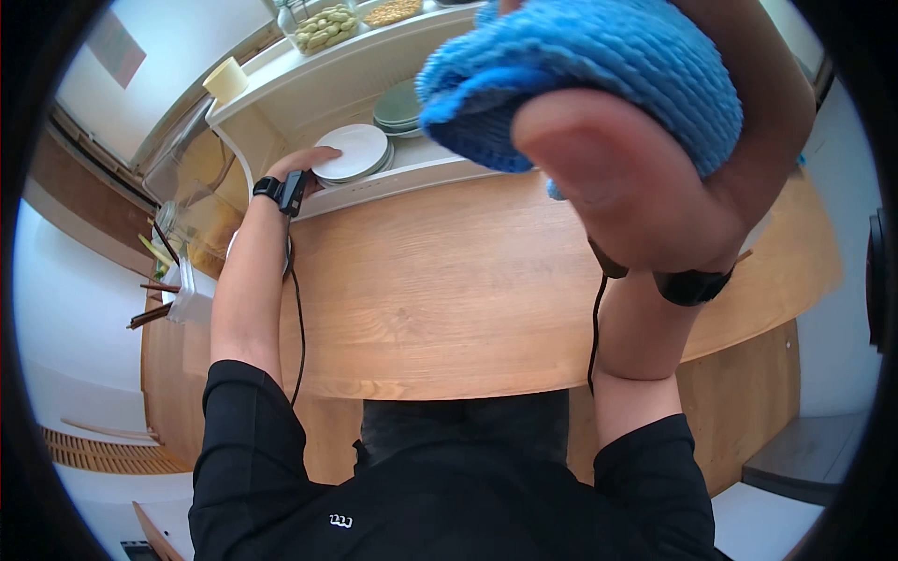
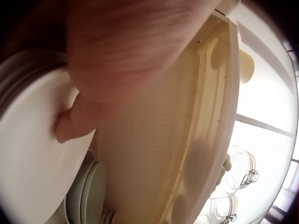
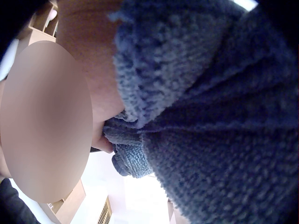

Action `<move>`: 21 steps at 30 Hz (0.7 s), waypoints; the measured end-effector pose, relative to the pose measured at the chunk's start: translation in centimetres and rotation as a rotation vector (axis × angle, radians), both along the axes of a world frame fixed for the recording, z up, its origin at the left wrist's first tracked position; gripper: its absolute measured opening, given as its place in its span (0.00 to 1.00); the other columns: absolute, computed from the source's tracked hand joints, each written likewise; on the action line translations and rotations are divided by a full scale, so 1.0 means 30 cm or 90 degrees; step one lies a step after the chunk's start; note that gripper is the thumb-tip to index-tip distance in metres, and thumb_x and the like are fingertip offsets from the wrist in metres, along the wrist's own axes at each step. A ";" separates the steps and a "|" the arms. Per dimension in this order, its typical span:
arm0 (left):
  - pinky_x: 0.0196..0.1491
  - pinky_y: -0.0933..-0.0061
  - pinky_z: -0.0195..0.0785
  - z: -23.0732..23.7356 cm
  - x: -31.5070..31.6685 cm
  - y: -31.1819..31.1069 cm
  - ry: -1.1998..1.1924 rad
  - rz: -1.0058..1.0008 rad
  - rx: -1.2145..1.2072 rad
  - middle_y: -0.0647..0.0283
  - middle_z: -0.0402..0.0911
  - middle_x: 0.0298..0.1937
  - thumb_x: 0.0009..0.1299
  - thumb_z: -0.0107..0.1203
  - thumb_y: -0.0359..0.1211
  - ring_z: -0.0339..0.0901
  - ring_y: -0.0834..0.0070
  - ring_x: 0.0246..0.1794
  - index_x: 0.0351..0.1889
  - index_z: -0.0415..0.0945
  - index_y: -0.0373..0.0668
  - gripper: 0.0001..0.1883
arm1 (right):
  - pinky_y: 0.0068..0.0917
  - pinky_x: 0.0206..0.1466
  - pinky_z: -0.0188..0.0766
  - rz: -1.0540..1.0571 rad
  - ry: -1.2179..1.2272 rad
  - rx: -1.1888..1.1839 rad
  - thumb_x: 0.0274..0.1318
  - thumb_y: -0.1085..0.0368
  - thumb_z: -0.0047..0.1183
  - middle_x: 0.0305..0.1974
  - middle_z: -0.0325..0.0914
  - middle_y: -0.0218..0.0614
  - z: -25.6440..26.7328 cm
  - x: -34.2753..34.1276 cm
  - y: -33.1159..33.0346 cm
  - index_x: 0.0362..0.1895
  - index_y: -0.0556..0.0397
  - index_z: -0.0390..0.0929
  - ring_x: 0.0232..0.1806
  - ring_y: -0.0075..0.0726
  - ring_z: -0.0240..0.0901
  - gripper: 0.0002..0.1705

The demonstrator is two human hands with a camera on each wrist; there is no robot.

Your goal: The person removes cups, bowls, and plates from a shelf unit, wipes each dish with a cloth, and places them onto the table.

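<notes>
At the shelf's left end, my left hand (image 1: 297,165) grips the rim of a white plate (image 1: 352,150) on a small stack. In the left wrist view the thumb (image 2: 77,123) lies on the plate's upper face, while the other fingers are hidden behind the rim. Green-grey bowls (image 1: 399,105) stand just beyond the plates. Close to the head camera, my right hand (image 1: 645,192) holds a bunched blue towel (image 1: 580,70), its thumb across the front. Folds of this towel (image 3: 224,140) fill much of the right wrist view.
The white shelf (image 1: 281,126) stands along the back of the wooden table (image 1: 440,290). Glass jars (image 1: 323,28) of food and a pale yellow cup (image 1: 224,80) sit on top. A chopstick holder (image 1: 192,290) is at the left. Black cables (image 1: 299,327) run along both arms.
</notes>
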State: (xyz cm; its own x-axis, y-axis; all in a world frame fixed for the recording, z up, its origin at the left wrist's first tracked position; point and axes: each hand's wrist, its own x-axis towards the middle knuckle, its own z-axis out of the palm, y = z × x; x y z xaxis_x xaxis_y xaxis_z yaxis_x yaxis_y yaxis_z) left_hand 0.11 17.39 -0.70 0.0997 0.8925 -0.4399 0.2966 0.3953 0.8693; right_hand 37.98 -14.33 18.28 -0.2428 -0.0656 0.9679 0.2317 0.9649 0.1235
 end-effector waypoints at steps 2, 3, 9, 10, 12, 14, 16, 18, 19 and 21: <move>0.39 0.73 0.83 -0.051 -0.029 0.053 -0.007 -0.046 0.015 0.65 0.89 0.40 0.75 0.70 0.38 0.87 0.76 0.34 0.52 0.82 0.43 0.14 | 0.30 0.35 0.70 0.015 -0.002 0.002 0.52 0.53 0.71 0.30 0.80 0.35 0.002 0.000 -0.002 0.33 0.56 0.84 0.31 0.31 0.76 0.18; 0.39 0.73 0.83 -0.060 -0.053 0.068 -0.008 -0.045 0.017 0.65 0.89 0.40 0.75 0.70 0.38 0.87 0.76 0.34 0.52 0.82 0.43 0.14 | 0.30 0.35 0.70 0.017 0.000 0.003 0.52 0.53 0.71 0.30 0.80 0.35 0.004 -0.002 -0.005 0.33 0.56 0.84 0.31 0.31 0.76 0.18; 0.43 0.71 0.86 -0.065 -0.130 0.080 -0.060 0.016 0.034 0.63 0.89 0.44 0.76 0.69 0.37 0.88 0.72 0.38 0.55 0.81 0.41 0.16 | 0.30 0.36 0.69 0.028 0.006 0.006 0.52 0.53 0.70 0.30 0.80 0.35 0.021 -0.018 0.002 0.33 0.56 0.84 0.31 0.31 0.76 0.18; 0.44 0.71 0.86 -0.065 -0.139 0.080 -0.068 0.026 0.037 0.62 0.89 0.45 0.76 0.69 0.37 0.89 0.72 0.39 0.56 0.80 0.41 0.16 | 0.30 0.36 0.69 0.030 0.008 0.006 0.52 0.53 0.70 0.30 0.80 0.35 0.021 -0.017 -0.001 0.33 0.56 0.84 0.31 0.31 0.76 0.18; 0.46 0.70 0.87 -0.066 -0.158 0.085 -0.083 0.046 0.043 0.62 0.89 0.46 0.76 0.68 0.37 0.89 0.71 0.40 0.57 0.80 0.40 0.17 | 0.30 0.36 0.69 0.033 0.012 0.008 0.52 0.53 0.70 0.30 0.80 0.35 0.018 -0.019 0.001 0.33 0.56 0.84 0.31 0.31 0.76 0.18; 0.47 0.69 0.88 -0.063 -0.161 0.080 -0.098 0.065 0.047 0.61 0.89 0.48 0.76 0.68 0.36 0.90 0.70 0.41 0.58 0.79 0.39 0.17 | 0.30 0.36 0.69 0.035 0.017 0.007 0.52 0.53 0.70 0.30 0.80 0.35 0.014 -0.002 0.003 0.33 0.56 0.84 0.31 0.31 0.76 0.19; 0.52 0.66 0.89 -0.057 -0.140 0.062 -0.194 0.098 0.095 0.58 0.88 0.52 0.77 0.67 0.36 0.90 0.66 0.47 0.61 0.77 0.38 0.19 | 0.29 0.36 0.69 0.037 0.021 0.002 0.52 0.53 0.70 0.30 0.80 0.35 0.018 0.011 0.010 0.33 0.56 0.84 0.31 0.31 0.76 0.19; 0.57 0.63 0.89 -0.031 -0.125 0.042 -0.292 0.130 0.145 0.56 0.87 0.56 0.78 0.66 0.35 0.90 0.63 0.52 0.64 0.74 0.36 0.22 | 0.29 0.36 0.69 0.039 0.025 -0.002 0.52 0.53 0.70 0.30 0.80 0.35 0.012 0.013 0.012 0.33 0.56 0.84 0.31 0.30 0.76 0.19; 0.59 0.62 0.88 -0.011 -0.122 0.041 -0.299 0.114 0.158 0.54 0.86 0.59 0.78 0.66 0.35 0.89 0.62 0.55 0.66 0.73 0.35 0.23 | 0.29 0.36 0.69 0.041 0.026 -0.004 0.52 0.52 0.70 0.30 0.80 0.34 0.011 0.011 0.011 0.33 0.56 0.84 0.31 0.30 0.76 0.19; 0.62 0.62 0.86 0.027 -0.113 0.026 -0.321 0.106 0.172 0.53 0.83 0.63 0.78 0.66 0.34 0.86 0.63 0.60 0.69 0.71 0.34 0.25 | 0.29 0.36 0.69 0.049 0.030 -0.009 0.53 0.52 0.70 0.30 0.80 0.34 0.010 0.001 0.020 0.33 0.56 0.84 0.31 0.30 0.76 0.19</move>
